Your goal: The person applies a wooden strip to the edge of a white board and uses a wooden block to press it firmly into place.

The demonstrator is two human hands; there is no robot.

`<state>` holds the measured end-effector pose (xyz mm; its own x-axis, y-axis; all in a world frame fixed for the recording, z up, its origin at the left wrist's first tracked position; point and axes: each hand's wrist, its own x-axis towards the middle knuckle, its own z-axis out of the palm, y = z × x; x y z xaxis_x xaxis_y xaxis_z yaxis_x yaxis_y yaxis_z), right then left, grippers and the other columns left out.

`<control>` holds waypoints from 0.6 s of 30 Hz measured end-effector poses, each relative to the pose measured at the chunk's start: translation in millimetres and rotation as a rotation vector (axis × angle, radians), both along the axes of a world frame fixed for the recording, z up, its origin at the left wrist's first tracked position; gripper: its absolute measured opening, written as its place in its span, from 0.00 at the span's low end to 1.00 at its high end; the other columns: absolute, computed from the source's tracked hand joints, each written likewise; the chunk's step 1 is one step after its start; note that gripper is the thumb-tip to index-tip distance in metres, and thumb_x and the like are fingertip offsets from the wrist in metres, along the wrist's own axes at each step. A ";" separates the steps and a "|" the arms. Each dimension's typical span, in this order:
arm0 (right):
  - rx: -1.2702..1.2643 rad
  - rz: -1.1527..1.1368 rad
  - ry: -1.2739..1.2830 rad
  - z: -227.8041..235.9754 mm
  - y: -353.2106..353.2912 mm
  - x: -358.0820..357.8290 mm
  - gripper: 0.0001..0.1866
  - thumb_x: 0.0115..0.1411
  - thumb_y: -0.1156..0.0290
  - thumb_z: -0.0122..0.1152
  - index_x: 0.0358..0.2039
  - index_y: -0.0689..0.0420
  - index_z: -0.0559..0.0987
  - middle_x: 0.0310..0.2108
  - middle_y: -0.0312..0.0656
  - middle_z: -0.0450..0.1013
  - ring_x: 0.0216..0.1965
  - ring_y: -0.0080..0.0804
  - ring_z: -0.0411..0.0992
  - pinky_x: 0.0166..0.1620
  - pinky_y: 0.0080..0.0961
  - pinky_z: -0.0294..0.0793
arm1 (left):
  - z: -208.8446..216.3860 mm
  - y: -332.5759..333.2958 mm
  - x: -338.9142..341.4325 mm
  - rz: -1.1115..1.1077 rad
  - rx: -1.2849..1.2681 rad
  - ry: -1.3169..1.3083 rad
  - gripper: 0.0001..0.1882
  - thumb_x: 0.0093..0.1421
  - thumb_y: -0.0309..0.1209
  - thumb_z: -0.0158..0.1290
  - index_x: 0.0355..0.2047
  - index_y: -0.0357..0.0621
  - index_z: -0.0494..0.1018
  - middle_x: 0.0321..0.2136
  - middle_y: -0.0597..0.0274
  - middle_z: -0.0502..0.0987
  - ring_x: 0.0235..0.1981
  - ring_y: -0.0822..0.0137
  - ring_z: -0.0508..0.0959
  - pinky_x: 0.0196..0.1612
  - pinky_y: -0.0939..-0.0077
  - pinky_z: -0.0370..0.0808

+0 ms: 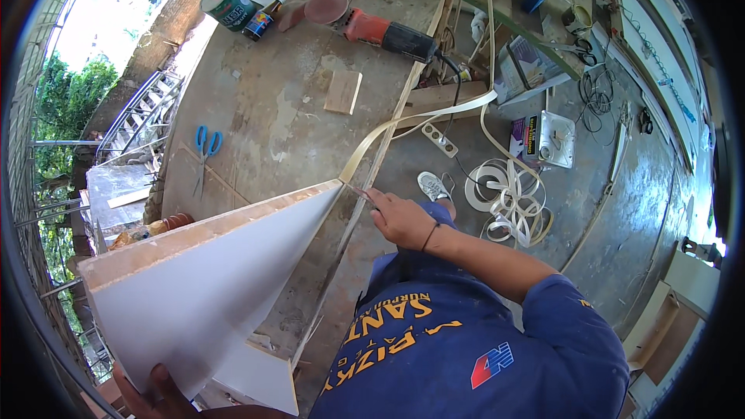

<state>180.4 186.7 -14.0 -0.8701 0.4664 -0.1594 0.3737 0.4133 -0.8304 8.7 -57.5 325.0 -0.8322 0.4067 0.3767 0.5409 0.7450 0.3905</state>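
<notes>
A white panel (221, 279) stands tilted on the worktable, its bare wooden edge facing up. At the lower left my left hand (159, 397) grips the panel's near end, thumb on the white face. A pale edging strip (374, 136) runs from the panel's far corner across to the right. Right at that corner is my right hand (403, 219), its fingers closed on something thin whose kind I cannot make out. Blue-handled scissors (204, 153) lie on the table beyond the panel.
A red and black sander (388, 35), a small wood block (342, 93) and a green can (227, 6) are on the worktable (272, 101). Loose coils of white strip (512, 202), a power strip (440, 140) and an opened tin (556, 140) lie on the floor to the right.
</notes>
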 end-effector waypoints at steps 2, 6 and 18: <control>0.030 -0.006 0.007 -2.2 1.3 -4.6 0.24 0.59 0.65 0.45 0.54 0.60 0.59 0.34 0.57 0.69 0.31 0.56 0.71 0.35 0.47 0.71 | -1.1 -1.6 -1.9 0.001 0.012 0.005 0.24 0.58 0.42 0.54 0.43 0.32 0.67 0.31 0.56 0.74 0.32 0.68 0.73 0.35 0.75 0.69; 0.076 0.040 -0.025 -2.6 5.3 -9.8 0.23 0.59 0.65 0.44 0.52 0.64 0.60 0.32 0.58 0.70 0.28 0.56 0.71 0.33 0.46 0.71 | 6.1 2.5 -1.4 0.026 -0.296 0.415 0.34 0.43 0.50 0.65 0.38 0.30 0.70 0.21 0.47 0.73 0.19 0.56 0.72 0.26 0.61 0.74; -0.071 0.109 -0.269 30.3 12.7 -19.7 0.18 0.59 0.67 0.44 0.46 0.66 0.61 0.24 0.58 0.72 0.28 0.56 0.72 0.34 0.47 0.71 | 0.7 10.7 2.4 0.078 -0.192 0.518 0.39 0.39 0.55 0.65 0.30 0.24 0.71 0.17 0.44 0.71 0.20 0.54 0.73 0.24 0.59 0.70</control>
